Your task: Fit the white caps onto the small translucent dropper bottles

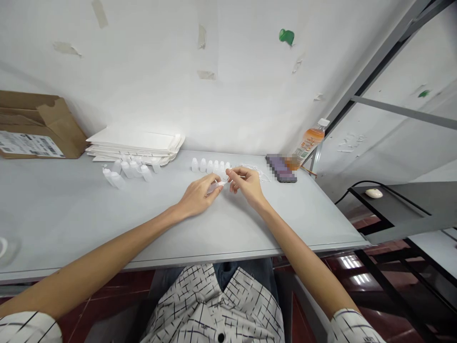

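A: What is being held, and where?

B: A small bottle of translucent white plastic [214,187] is held above the grey tabletop [89,219], pinched between the thumb and fingers of the left hand [197,196].

A: And the right hand [247,186]?

B: Its thumb and fingertips are drawn narrowly together beside the bottle's end; whether something tiny is pinched there cannot be told.

A: What is set out nearby?

B: A row of small white domed plastic pieces [210,166] is lined up just beyond the hands. A loose heap of tiny white pieces [262,172] is partly hidden by the right hand. To the left, a cluster of translucent white plastic bottles [126,170] is gathered before a stack of flat white packets [135,140].

A: How is the held bottle likely to handle?

B: Very light weight is to be expected, with a smooth, rather slippery wall that is easily dented but hardly broken. It is best gripped gently around the body, so that the narrow end is left free.
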The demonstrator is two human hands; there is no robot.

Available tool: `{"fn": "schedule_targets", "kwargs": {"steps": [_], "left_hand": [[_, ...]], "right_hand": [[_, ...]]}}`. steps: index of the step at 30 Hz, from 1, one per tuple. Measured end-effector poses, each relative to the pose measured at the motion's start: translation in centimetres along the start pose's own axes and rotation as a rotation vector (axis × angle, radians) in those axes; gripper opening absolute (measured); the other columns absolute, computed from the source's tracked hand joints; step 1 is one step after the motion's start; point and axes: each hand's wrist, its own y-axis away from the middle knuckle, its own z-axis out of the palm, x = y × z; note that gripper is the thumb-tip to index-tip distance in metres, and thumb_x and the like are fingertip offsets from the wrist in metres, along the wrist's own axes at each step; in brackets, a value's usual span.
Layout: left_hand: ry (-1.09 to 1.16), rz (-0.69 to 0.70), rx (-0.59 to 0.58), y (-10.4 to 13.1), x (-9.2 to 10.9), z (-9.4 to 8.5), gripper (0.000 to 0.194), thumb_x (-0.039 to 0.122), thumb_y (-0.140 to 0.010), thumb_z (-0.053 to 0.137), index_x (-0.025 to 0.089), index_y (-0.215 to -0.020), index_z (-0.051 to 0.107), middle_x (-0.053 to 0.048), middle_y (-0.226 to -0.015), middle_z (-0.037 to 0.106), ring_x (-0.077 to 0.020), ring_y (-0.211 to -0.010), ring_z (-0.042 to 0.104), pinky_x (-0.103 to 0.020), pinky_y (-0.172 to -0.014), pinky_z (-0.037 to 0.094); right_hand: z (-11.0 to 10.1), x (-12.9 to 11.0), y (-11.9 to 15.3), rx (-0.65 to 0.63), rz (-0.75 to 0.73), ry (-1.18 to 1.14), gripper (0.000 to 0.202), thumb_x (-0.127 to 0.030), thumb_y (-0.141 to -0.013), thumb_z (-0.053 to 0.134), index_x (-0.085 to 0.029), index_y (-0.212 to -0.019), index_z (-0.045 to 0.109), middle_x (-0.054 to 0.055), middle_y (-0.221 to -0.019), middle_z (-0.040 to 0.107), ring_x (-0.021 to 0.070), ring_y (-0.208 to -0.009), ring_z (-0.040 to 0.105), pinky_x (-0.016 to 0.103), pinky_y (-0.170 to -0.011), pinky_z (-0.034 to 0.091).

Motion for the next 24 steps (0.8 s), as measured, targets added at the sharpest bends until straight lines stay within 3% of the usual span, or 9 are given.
{"fn": "schedule_targets", "kwargs": {"steps": [5,12,17,24], "left_hand": [[-0.001,0.001,-0.024,0.1,-0.1,0.1,0.023,0.042,-0.094,0.043,0.022,-0.104,0.052,-0.006,-0.109,0.066,-0.0213,-0.090,0.062,-0.029,-0.076,0.043],[-0.002,-0.040,0.055,-0.2,-0.2,-0.4,0.018,0.034,-0.087,0.052,0.022,-0.100,0.048,-0.001,-0.098,0.064,-0.0122,-0.057,0.048,-0.026,-0.062,0.036],[0.036,-0.048,0.080,-0.2,-0.2,-0.5,0.020,0.034,-0.087,0.052,0.021,-0.101,0.048,0.000,-0.088,0.061,-0.0147,-0.065,0.052,-0.026,-0.065,0.037],[0.042,-0.053,0.065,-0.2,-0.1,-0.5,0.027,0.042,-0.095,0.040,0.021,-0.105,0.055,-0.003,-0.095,0.066,-0.0204,-0.084,0.060,-0.030,-0.074,0.041]], "right_hand": [[0.0,0.1,0.0,0.010,-0.055,-0.021,0.037,-0.051,-0.073,0.075,-0.015,-0.073,0.065,0.001,-0.065,0.060,0.0079,-0.043,0.052,0.021,-0.036,0.038],[-0.2,-0.3,0.1,0.014,-0.061,-0.025,0.034,-0.047,-0.072,0.076,-0.015,-0.070,0.066,0.001,-0.064,0.058,0.0085,-0.045,0.052,0.021,-0.033,0.038],[-0.4,-0.9,0.2,-0.086,-0.061,-0.113,0.026,-0.039,-0.069,0.079,-0.015,-0.074,0.073,0.001,-0.068,0.061,0.0107,-0.051,0.057,0.024,-0.040,0.050],[-1.0,-1.3,0.3,-0.180,-0.029,-0.218,0.022,-0.036,-0.071,0.079,-0.017,-0.081,0.078,0.002,-0.074,0.064,0.0133,-0.062,0.063,0.032,-0.055,0.061]]}}
